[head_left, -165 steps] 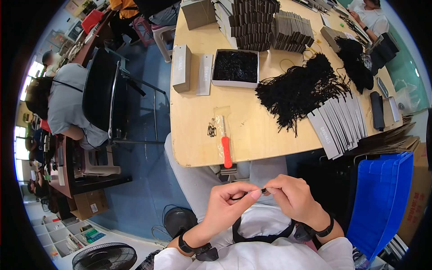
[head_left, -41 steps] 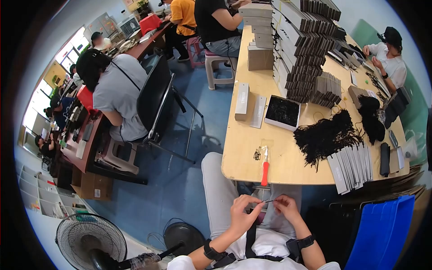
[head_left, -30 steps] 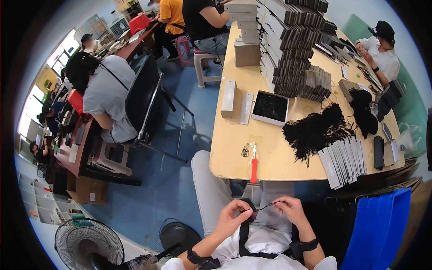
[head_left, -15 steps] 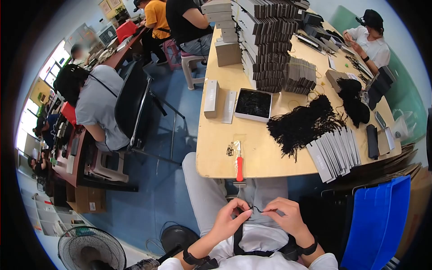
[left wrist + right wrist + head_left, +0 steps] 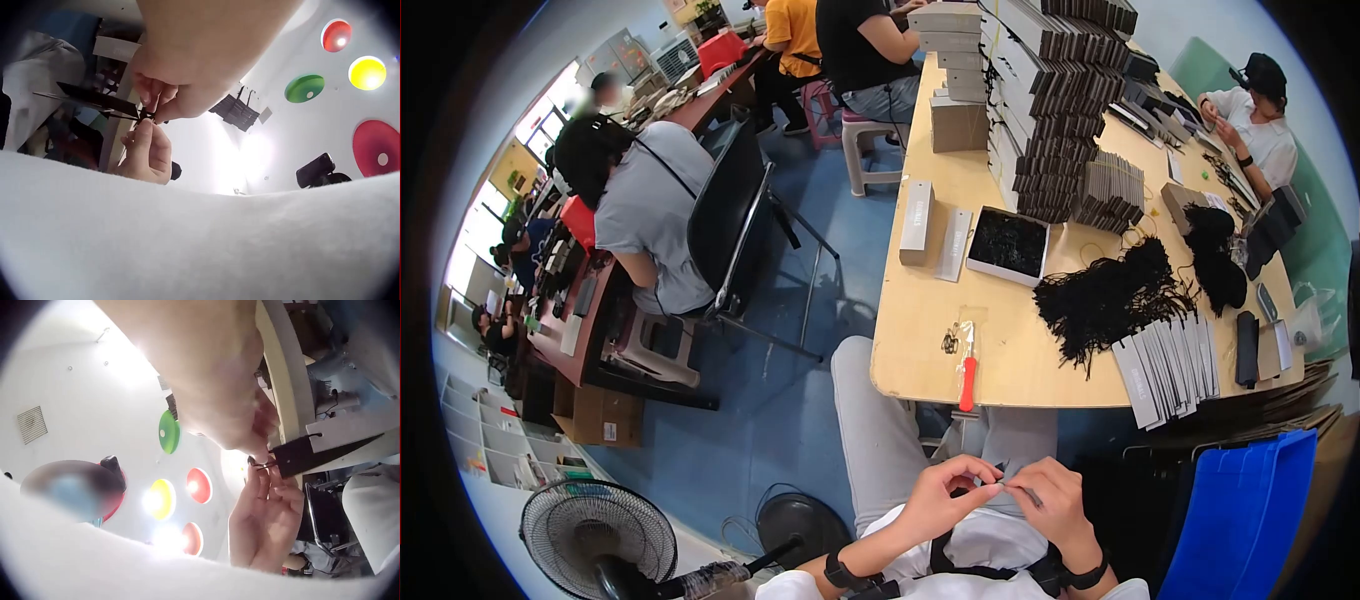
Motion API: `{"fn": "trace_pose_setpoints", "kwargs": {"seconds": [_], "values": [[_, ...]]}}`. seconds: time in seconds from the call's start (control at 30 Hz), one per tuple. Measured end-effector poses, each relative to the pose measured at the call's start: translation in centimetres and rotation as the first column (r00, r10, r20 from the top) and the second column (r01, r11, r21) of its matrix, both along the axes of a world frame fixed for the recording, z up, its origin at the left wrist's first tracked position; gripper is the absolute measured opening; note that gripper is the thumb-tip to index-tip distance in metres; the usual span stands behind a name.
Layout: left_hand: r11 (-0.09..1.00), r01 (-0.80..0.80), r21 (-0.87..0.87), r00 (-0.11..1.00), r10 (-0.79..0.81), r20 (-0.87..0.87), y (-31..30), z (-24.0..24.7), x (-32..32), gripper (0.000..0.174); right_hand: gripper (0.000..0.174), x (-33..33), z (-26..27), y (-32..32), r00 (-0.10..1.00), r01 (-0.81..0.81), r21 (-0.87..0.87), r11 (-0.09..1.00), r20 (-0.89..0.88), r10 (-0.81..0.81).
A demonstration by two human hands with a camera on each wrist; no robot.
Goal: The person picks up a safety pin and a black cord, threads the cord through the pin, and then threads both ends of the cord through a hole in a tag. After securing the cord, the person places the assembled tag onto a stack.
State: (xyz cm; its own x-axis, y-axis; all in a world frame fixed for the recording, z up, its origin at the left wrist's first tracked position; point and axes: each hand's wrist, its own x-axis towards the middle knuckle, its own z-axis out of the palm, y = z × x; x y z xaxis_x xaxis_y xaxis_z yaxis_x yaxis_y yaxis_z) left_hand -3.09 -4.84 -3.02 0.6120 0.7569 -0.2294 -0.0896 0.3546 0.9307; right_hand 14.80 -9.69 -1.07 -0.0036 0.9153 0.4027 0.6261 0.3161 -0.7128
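Observation:
Over the lap, my left hand [image 5: 945, 497] and my right hand [image 5: 1052, 500] meet fingertip to fingertip. Both pinch a thin black cord [image 5: 265, 465], a small loop or knot of it showing between the fingertips. From the cord hang flat card tags: a black card [image 5: 295, 457] close by the left fingers and a grey card [image 5: 350, 428] with a small hole near its end. In the left wrist view the dark card [image 5: 94, 97] is seen nearly edge-on, pointing away from the fingers. The head view hides most of the tags behind the hands.
On the table [image 5: 920, 370] lie a red-handled tool [image 5: 968, 380], a box of black pieces [image 5: 1008, 245], a heap of black cords [image 5: 1105, 295] and fanned grey tags [image 5: 1170, 370]. Tall card stacks [image 5: 1050, 110] rise behind. A blue crate [image 5: 1240, 510] stands right.
One second ago the right hand drew the cord out away from the left; now the two hands are together, fingertips meeting at the cord. The head view has shifted slightly.

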Motion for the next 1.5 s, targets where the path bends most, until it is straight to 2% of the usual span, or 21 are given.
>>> {"fn": "trace_pose_setpoints", "kwargs": {"seconds": [0.17,0.27,0.33,0.37,0.43,0.5,0.53,0.6,0.67,0.73,0.77,0.8,0.83,1.0,1.03,1.1,1.23,1.3,1.33,1.43,1.5], "values": [[1.0,-0.023,0.002,0.999,0.023,0.041,-0.3,0.1,0.2,0.013,0.017,-0.5,-1.0,0.3,0.994,-0.026,-0.029,0.999,-0.106,0.022],[0.995,-0.01,-0.096,0.999,0.014,0.045,-0.1,0.5,0.2,0.011,0.017,-1.1,-1.4,0.2,0.976,0.006,-0.07,0.998,-0.218,-0.021],[0.984,-0.105,0.141,0.99,0.118,-0.084,-0.3,0.7,0.5,0.009,0.017,-1.7,-1.8,0.0,0.961,0.034,-0.093,0.995,-0.272,-0.058],[0.985,-0.106,0.14,0.99,0.118,-0.082,-0.3,1.1,0.5,0.009,0.015,-1.9,-2.0,0.0,0.95,0.053,-0.105,0.993,-0.302,-0.083],[0.864,-0.091,0.496,0.929,0.253,-0.271,-0.1,2.3,0.5,0.009,0.012,-2.0,-2.5,-0.4,0.937,0.072,-0.119,0.99,-0.331,-0.108],[0.901,-0.108,0.419,0.941,0.229,-0.25,-0.1,2.1,0.4,0.009,0.009,-1.9,-3.2,-0.9,0.804,0.03,-0.291,0.956,-0.561,-0.196],[0.932,-0.122,0.34,0.951,0.208,-0.227,-0.1,2.0,0.4,0.01,0.009,-1.9,-3.1,-0.9,0.803,0.033,-0.293,0.956,-0.561,-0.2],[0.934,-0.098,0.344,0.953,0.188,-0.239,0.0,1.5,0.1,0.012,0.006,-1.9,-3.0,-0.8,0.695,0.017,-0.342,0.94,-0.672,-0.257],[0.934,-0.072,0.35,0.953,0.168,-0.252,0.1,1.0,0.1,0.014,0.006,-1.8,-2.8,-0.8,0.687,0.014,-0.353,0.936,-0.677,-0.265],[0.978,-0.145,0.152,0.987,0.154,-0.053,0.2,0.7,0.2,0.012,0.007,-1.4,-2.4,-0.6,0.679,0.011,-0.364,0.931,-0.681,-0.274],[0.978,-0.143,0.151,0.987,0.152,-0.054,0.3,0.8,0.1,0.012,0.01,-0.9,-2.0,-0.2,0.841,0.035,-0.23,0.973,-0.519,-0.153],[0.959,-0.071,0.274,0.988,0.105,-0.11,0.5,1.4,-0.1,0.012,0.012,-0.7,-1.7,-0.1,0.95,0.024,-0.09,0.996,-0.308,-0.05],[0.922,0.008,0.388,0.983,0.064,-0.172,0.6,1.8,-0.2,0.011,0.012,-0.8,-1.5,-0.2,0.95,0.026,-0.09,0.996,-0.309,-0.052],[0.871,0.021,0.49,0.975,0.09,-0.201,0.1,2.3,0.3,0.013,0.019,-1.5,-1.6,-0.4,0.968,0.106,-0.088,0.99,-0.221,-0.123],[0.857,0.012,0.515,0.975,0.104,-0.195,0.1,2.1,0.4,0.013,0.019,-1.6,-1.6,-0.5,0.967,0.108,-0.087,0.99,-0.22,-0.125],[0.841,0.004,0.541,0.976,0.115,-0.186,0.1,2.2,0.6,0.013,0.02,-1.9,-1.6,-0.5,0.919,0.144,-0.15,0.978,-0.347,-0.188],[0.873,-0.01,0.487,0.972,0.123,-0.2,0.1,3.0,0.6,0.012,0.02,-1.4,-0.9,-0.4,0.918,0.159,-0.11,0.981,-0.35,-0.188],[0.881,-0.007,0.474,0.976,0.11,-0.19,0.2,3.1,0.8,0.012,0.02,-0.7,-0.8,-0.2,0.977,0.091,-0.019,0.996,-0.193,-0.093],[0.861,0.002,0.509,0.978,0.106,-0.182,0.3,3.1,0.8,0.012,0.02,-0.7,-0.7,-0.3,0.977,0.093,-0.017,0.996,-0.193,-0.094],[0.862,0.028,0.506,0.983,0.068,-0.17,0.6,3.4,0.9,0.01,0.018,-1.0,-0.6,-0.2,0.949,0.144,-0.052,0.988,-0.275,-0.153],[0.884,0.046,0.465,0.986,0.035,-0.166,0.7,3.4,0.8,0.01,0.016,-1.2,-0.8,-0.3,0.868,0.136,-0.128,0.982,-0.464,-0.18]]}}
